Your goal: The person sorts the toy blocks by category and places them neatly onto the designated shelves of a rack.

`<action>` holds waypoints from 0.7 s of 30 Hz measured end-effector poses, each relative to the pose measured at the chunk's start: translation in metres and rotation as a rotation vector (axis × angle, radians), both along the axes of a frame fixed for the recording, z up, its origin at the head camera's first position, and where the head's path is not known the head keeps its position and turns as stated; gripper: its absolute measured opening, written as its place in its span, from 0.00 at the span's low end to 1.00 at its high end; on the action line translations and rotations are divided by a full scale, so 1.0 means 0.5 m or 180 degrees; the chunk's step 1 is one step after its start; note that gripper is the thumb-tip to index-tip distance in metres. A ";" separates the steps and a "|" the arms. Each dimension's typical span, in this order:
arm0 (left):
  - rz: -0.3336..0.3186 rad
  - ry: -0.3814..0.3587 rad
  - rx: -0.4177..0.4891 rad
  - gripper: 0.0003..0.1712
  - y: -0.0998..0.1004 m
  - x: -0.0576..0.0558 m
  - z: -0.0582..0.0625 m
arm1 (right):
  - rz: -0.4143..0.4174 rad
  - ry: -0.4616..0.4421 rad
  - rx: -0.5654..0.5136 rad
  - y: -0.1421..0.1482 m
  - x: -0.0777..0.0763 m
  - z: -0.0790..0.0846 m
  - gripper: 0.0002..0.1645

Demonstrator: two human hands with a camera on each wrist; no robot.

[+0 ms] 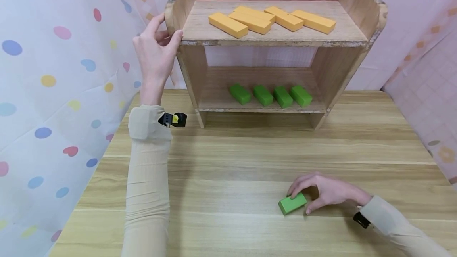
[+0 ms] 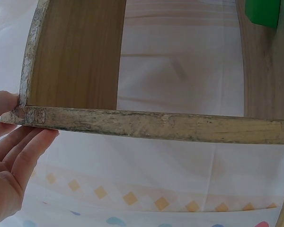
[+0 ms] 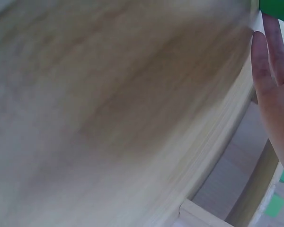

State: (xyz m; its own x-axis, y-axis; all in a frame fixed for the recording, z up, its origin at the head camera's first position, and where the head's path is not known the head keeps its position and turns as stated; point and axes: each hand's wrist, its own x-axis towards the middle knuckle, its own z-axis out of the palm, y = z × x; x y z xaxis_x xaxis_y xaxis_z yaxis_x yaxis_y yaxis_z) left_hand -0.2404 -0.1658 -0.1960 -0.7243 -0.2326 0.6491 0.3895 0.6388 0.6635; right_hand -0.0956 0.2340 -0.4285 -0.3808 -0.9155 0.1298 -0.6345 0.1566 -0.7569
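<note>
A small two-tier wooden shelf stands at the back of the table. My left hand grips its upper left side, thumb at the front edge and fingers around the side panel. The left wrist view shows that hand with the board edge between thumb and fingers. Low on the right, my right hand is at a green block lying on the table. Its fingertips touch the block's far side, while the thumb is apart from it. In the right wrist view the green block is partly cut off.
Several yellow blocks lie on the upper shelf, two of them side by side. Several green blocks sit in a row on the lower shelf. A dotted curtain hangs at the left of the wood-grain table.
</note>
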 end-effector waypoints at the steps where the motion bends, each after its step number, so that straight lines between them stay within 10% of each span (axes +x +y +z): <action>1: 0.0001 -0.0001 0.0000 0.22 0.000 0.000 0.000 | -0.0012 0.0003 0.0020 0.000 0.000 0.000 0.24; 21: 0.0012 -0.0011 -0.0026 0.22 0.000 0.002 0.001 | -0.0583 0.0193 -0.0196 -0.001 -0.020 -0.002 0.26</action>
